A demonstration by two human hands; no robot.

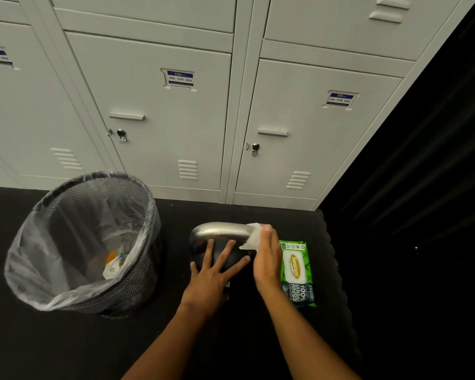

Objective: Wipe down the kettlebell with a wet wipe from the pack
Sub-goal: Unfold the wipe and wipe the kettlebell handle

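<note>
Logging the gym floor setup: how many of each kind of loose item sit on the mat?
Kettlebell: 1
Wipe pack: 1
Wet wipe, out of the pack: 1
Waste bin: 1
Total: 4

Grey metal lockers (173,111) with labels and keys stand behind a black floor (52,344); the right side is dark.

We see a black floor mat (66,346) carrying a lined mesh bin (137,281) at left, the kettlebell (231,259) in the middle, and a green wipe pack (296,272) just beside it at right.
</note>
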